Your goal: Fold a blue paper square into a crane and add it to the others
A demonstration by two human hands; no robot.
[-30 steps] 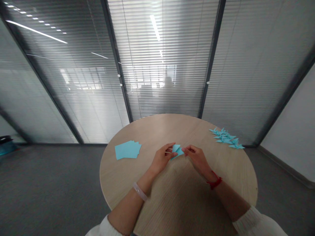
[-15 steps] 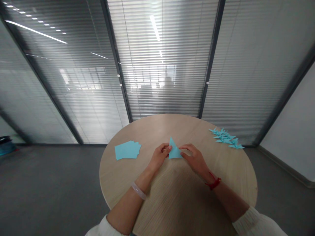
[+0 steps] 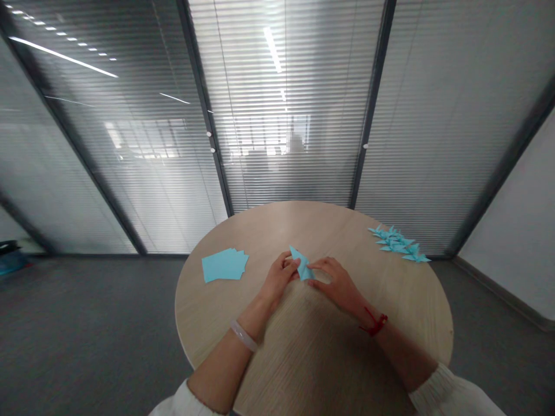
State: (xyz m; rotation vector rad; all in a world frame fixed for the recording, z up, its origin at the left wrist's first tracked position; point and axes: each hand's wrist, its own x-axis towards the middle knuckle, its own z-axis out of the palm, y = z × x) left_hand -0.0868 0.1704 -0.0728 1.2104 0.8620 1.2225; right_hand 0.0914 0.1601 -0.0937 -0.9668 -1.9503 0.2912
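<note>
- Round table [image 3: 286, 346]: folded blue paper [image 3: 304, 270] sits over mid-table, btwn both hands.
- L hand [image 3: 276, 277] pinches paper's left side, thumb on top; R hand [image 3: 338, 283], thumb & forefinger slightly apart, touches right edge, can't tell if gripping.
- Best technique, prob.: L anchors, R aligns edges exactly b4 pressing crease firmly.
- Paper's sharp tip points away & left; long axis slants far-L to near-R.

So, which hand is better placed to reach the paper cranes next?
Likely the right hand: the paper cranes lie on its side, while the left hand, farther away, pinches the folded paper.
</note>
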